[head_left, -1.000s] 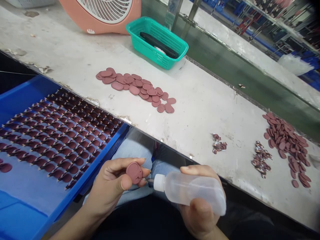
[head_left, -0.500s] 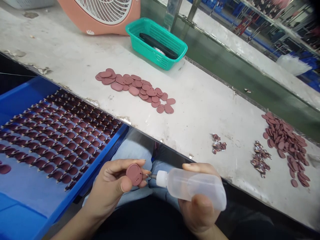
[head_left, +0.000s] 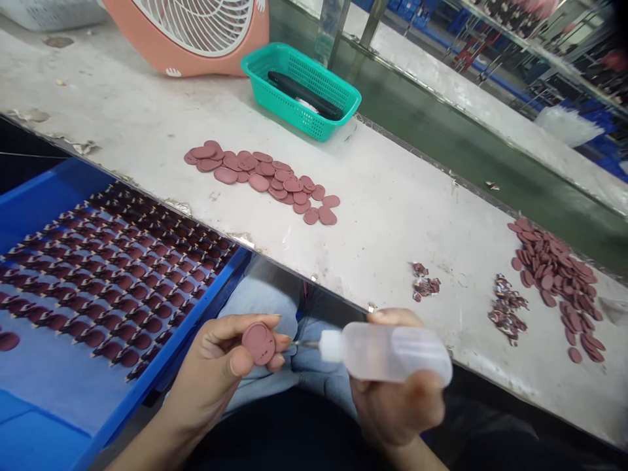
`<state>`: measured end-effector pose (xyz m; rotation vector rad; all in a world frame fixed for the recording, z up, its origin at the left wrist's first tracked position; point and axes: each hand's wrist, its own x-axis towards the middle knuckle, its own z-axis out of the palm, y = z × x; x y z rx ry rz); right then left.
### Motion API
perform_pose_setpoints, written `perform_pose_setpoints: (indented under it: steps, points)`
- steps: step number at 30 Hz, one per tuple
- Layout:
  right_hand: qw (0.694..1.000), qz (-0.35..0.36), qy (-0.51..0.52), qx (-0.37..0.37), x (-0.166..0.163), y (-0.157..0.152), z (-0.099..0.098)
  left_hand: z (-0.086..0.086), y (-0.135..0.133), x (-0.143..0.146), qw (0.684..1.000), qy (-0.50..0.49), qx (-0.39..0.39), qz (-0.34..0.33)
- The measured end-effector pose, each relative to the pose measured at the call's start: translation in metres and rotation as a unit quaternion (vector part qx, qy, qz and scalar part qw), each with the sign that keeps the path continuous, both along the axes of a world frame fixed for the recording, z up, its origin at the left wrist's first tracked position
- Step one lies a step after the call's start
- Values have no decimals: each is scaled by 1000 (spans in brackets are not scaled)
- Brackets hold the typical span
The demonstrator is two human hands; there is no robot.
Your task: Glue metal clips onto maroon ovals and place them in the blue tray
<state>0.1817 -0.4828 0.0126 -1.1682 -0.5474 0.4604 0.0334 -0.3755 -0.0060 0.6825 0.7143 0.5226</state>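
Note:
Between the thumb and fingers of my left hand (head_left: 216, 366) is a small reddish-brown disc (head_left: 258, 344) with tiny holes near its lower edge. My right hand (head_left: 392, 405) is wrapped round a translucent squeeze bottle (head_left: 392, 353) with a white cap (head_left: 331, 345) and a thin metal nozzle (head_left: 307, 343). The bottle lies nearly level, its nozzle pointing left at the disc with a small gap between them. Liquid inside the bottle is hard to make out. Both hands are over my lap, just in front of the table edge.
On the white table (head_left: 383, 196) lie a row of discs (head_left: 259, 182), two clusters of small dark pieces (head_left: 508, 307) and a larger disc heap (head_left: 554, 261). A green basket (head_left: 299, 124) and an orange fan (head_left: 186, 62) stand behind. A blue tray (head_left: 112, 418) at left holds rows of assembled pieces.
The bottle has moved slightly right, drawing its nozzle away from the disc. My left hand has barely moved and still holds the disc.

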Motion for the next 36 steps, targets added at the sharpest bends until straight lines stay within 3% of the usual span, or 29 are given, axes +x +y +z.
perform_pose_setpoints:
  steps: [4,7,10,13,16,19,24,27,30,32,34,36]
  points:
    - [982,77,165,45,24,18,13,16,-3,5,996,50,-47,65]
    - [983,107,150,5,42,32,12,24,-5,5,992,64,-77,70]
    - [996,55,70,-29,53,47,1,24,-6,1,993,63,-79,69]
    - [992,26,122,9,56,61,-8,17,-3,1,995,43,-78,45]
    - [950,133,281,25,54,70,-10,10,1,12,997,20,-70,38]
    - [916,211,340,18,53,73,-6,7,7,27,998,-8,-52,40]
    - [888,233,394,43,61,72,1,2,16,39,998,-6,-53,22]
    - [876,207,430,67,62,75,3,1,16,45,998,9,-46,31]
    - [885,144,428,111,67,79,5,3,11,50,998,27,-40,39]
    - [907,102,389,126,77,78,8,4,8,50,997,42,-46,44]
    - [948,54,296,104,92,73,14,3,7,48,996,51,-54,51]
    - [993,-12,113,33,110,65,25,0,7,43,995,61,-57,62]
